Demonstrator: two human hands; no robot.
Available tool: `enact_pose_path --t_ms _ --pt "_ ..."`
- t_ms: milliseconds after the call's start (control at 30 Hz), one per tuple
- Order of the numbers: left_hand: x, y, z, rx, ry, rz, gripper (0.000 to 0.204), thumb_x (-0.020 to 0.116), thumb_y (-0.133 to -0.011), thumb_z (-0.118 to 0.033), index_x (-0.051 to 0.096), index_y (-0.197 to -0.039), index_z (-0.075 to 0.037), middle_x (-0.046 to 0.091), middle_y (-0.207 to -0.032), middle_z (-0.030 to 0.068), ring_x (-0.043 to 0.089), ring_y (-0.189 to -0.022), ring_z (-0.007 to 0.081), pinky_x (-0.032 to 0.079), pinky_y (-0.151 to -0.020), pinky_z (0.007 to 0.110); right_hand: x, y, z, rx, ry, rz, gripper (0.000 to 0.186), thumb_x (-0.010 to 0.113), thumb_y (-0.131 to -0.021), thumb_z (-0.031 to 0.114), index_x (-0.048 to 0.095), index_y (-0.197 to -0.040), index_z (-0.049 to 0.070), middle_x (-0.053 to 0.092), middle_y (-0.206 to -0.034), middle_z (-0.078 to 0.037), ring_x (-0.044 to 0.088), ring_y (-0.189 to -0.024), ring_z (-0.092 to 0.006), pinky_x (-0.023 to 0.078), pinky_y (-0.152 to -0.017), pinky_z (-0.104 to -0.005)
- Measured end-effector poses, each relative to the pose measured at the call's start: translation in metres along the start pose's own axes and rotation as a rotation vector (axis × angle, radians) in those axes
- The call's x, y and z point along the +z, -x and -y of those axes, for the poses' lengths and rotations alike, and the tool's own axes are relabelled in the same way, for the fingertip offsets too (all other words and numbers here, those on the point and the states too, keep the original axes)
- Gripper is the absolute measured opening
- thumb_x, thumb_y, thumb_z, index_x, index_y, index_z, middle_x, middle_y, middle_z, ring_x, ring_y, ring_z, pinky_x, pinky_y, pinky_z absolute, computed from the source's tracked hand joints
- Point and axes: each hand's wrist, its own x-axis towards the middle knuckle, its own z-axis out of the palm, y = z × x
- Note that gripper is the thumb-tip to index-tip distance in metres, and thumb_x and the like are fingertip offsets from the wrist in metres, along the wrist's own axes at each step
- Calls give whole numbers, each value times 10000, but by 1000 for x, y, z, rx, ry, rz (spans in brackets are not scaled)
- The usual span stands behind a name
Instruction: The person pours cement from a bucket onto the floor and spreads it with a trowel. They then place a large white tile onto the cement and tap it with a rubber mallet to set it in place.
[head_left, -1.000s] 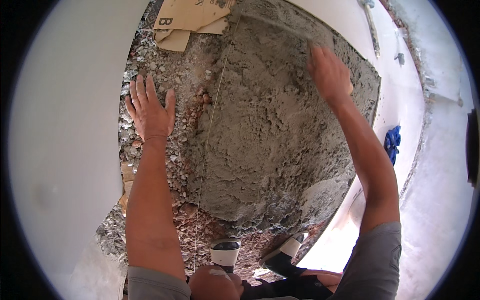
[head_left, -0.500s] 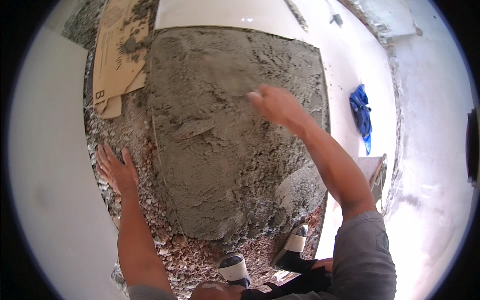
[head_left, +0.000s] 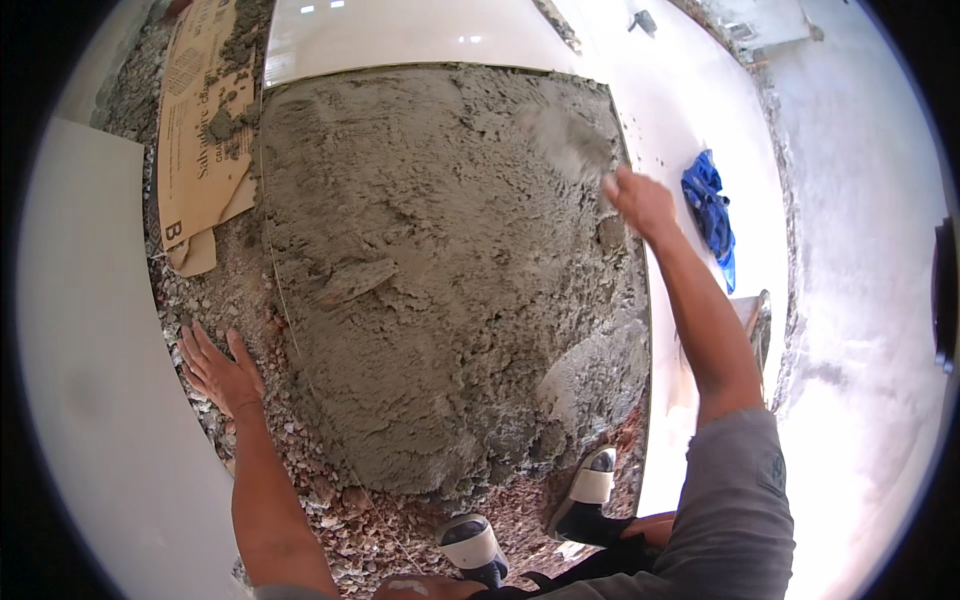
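So there's one mortar bed (head_left: 440, 260) here and two bare hands: a left hand (head_left: 222, 375) off its left edge, a right hand (head_left: 643, 205) at its right edge. One tool (head_left: 568, 140), blurry. One string (head_left: 280, 290) down the left edge. Two shoes: left shoe (head_left: 472, 545), right shoe (head_left: 592, 487), both at the near edge. One crumpled blue bundle (head_left: 710, 215) past the right edge. At least one cardboard sheet (head_left: 185, 190) by the far left corner; can't tell if the end flap's a second. Gravel (head_left: 312, 475)? Too many bits to count lol.
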Motion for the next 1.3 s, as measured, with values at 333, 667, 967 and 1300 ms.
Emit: enact_pose_path --t_ms 333,667,967,1300 --pt "3 -1 3 9 -26 8 657 266 -964 -576 248 -1470 -156 189 -1540 30 124 -1429 211 90 -1169 445 -12 7 -14 203 -747 57 465 533 -915 358 527 -1017 -96 590 -747 -179 604 -537 -223 498 -493 -362" --pt "-2 0 1 21 22 -6 611 323 -975 -499 245 -1466 -141 183 -1543 32 104 -1437 214 76 -1165 444 -27 -85 -25 355 -930 227 298 500 -917 266 550 -928 -27 524 -640 -95 526 -465 -193 455 -409 -350" --pt "-3 0 0 19 -36 9 607 315 -976 -511 246 -1466 -160 180 -1541 23 114 -1431 211 87 -1171 435 -59 -53 47 221 -773 351 297 499 -929 252 606 -1018 -10 531 -622 -59 505 -450 -137 447 -378 -293" --pt "0 1 1 -12 -10 46 621 290 -976 -532 235 -1470 -160 170 -1543 29 111 -1432 216 77 -1169 448 -58 -9 23 134 -922 218 325 491 -935 258 567 -1089 -18 546 -690 -95 525 -479 -145 469 -394 -305"
